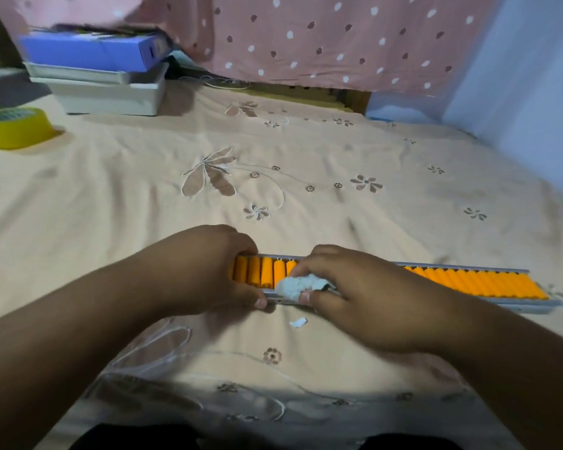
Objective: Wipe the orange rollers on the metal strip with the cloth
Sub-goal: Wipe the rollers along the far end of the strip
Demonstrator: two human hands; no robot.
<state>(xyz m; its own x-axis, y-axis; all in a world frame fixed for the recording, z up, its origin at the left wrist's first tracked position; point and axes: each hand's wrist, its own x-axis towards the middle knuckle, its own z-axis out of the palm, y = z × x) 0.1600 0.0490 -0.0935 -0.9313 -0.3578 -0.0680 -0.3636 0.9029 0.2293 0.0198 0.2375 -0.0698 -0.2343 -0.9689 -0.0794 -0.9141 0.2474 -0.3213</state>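
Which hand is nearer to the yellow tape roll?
Left. The left hand grips the strip's left end, below and right of the yellow tape roll; the right hand, holding the cloth, is farther right.

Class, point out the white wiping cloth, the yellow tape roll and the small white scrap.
White wiping cloth [294, 286], head view: bunched middle.
Yellow tape roll [17, 129], head view: outer side.
Small white scrap [298, 322], head view: centre.

Nothing readable anywhere here, honestly. The blue cardboard box [91, 50] on the white stacked trays [108, 89] has some print along its top edge, but it's way too blurred to make out any words or numbers.
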